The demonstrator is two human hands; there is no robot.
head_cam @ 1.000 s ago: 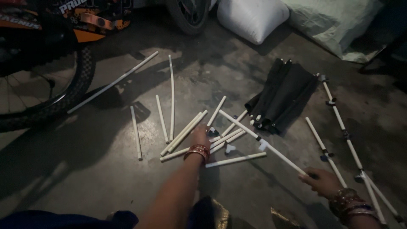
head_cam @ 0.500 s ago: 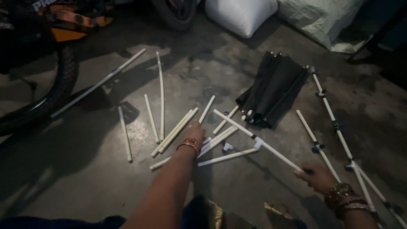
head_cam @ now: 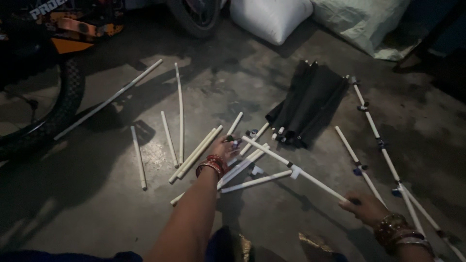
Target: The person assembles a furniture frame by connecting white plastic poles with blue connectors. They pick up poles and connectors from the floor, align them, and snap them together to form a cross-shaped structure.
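Note:
My left hand (head_cam: 224, 147), with red bangles at the wrist, reaches down into a heap of white pipes (head_cam: 242, 162) on the floor, its fingers closed around a small dark and light piece beside the pipe ends. My right hand (head_cam: 365, 207) grips the near end of a long white pipe with a T-joint (head_cam: 291, 171), which slants up and left toward my left hand. Behind them lies a folded black fabric bundle (head_cam: 309, 104).
Loose white pipes (head_cam: 180, 114) lie scattered at left. A joined pipe frame (head_cam: 379, 140) runs along the right. A bicycle wheel (head_cam: 46, 126) stands at the left edge. A white sack (head_cam: 272, 17) and a grey sack (head_cam: 361, 22) sit at the back.
My view has tilted down and drawn closer. The left hand has stayed at the pipe heap. The right hand keeps its hold on the long pipe's end.

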